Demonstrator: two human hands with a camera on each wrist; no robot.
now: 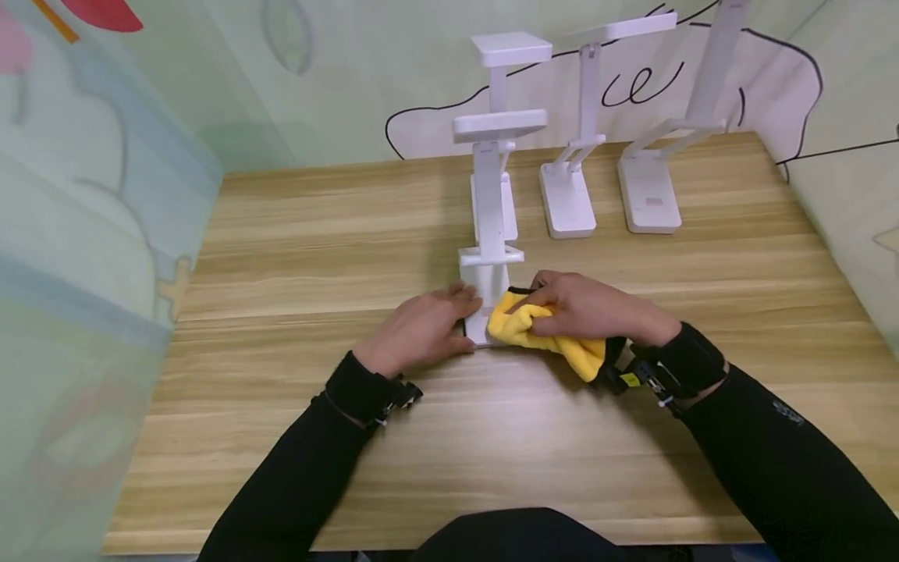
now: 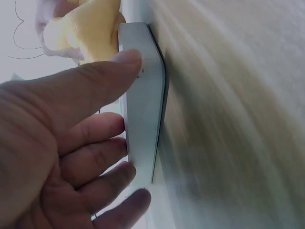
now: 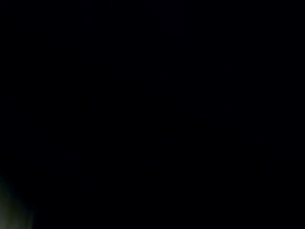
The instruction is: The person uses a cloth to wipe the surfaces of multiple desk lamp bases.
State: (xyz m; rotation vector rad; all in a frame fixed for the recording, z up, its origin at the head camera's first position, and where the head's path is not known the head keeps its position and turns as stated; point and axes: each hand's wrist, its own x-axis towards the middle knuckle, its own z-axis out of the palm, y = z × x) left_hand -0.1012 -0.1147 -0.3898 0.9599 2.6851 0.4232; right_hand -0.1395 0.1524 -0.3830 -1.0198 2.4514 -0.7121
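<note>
A white desk lamp (image 1: pixel 489 195) stands upright on the wooden table, its base nearest the person. My left hand (image 1: pixel 428 326) holds the left side of that base, thumb near the front corner. In the left wrist view, the thumb and fingertips touch the edge of the base (image 2: pixel 145 105). My right hand (image 1: pixel 586 308) grips a bunched yellow cloth (image 1: pixel 520 321) with a dark edge, and the cloth touches the right side of the base. Part of the cloth hides under the right hand. The right wrist view is almost wholly black.
Behind stand three more white desk lamps: one (image 1: pixel 511 51) directly behind the held lamp, one (image 1: pixel 569 201) to its right, and one (image 1: pixel 649 195) farther right. The wooden table (image 1: pixel 295 257) meets a wall with printed drawings (image 1: pixel 337 94) at the back and left.
</note>
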